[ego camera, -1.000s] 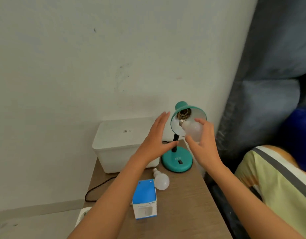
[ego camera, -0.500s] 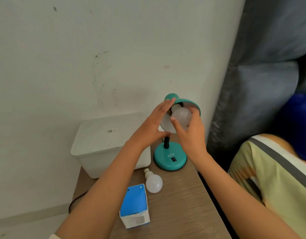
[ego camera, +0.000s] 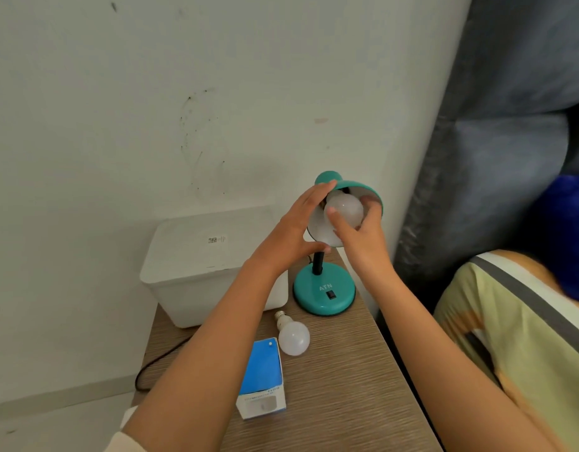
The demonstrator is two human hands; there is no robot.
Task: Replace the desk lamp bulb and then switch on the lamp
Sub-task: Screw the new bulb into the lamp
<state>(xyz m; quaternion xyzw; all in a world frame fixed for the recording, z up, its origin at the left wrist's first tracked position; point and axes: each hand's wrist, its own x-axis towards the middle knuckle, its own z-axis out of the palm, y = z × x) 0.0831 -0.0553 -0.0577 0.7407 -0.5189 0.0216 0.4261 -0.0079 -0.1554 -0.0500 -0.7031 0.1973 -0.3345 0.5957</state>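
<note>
Right hand (ego camera: 359,238) is gripping the white bulb (ego camera: 345,210) with thumb and fingers wrapped around its globe, holding it inside the teal lamp shade (ego camera: 368,190). Bulb's long axis is running up and away into the shade, base end pointing at the socket; the base itself is hidden. Left hand (ego camera: 296,236) is cupping the shade's left rim, fingers extended, thumb underneath. Lamp base (ego camera: 324,293) is standing on the table (ego camera: 346,386), switch facing the camera. Second bulb (ego camera: 293,336) is lying on the table, screw cap pointing up-left toward the white box (ego camera: 196,265), beside a blue carton (ego camera: 263,370)
</note>
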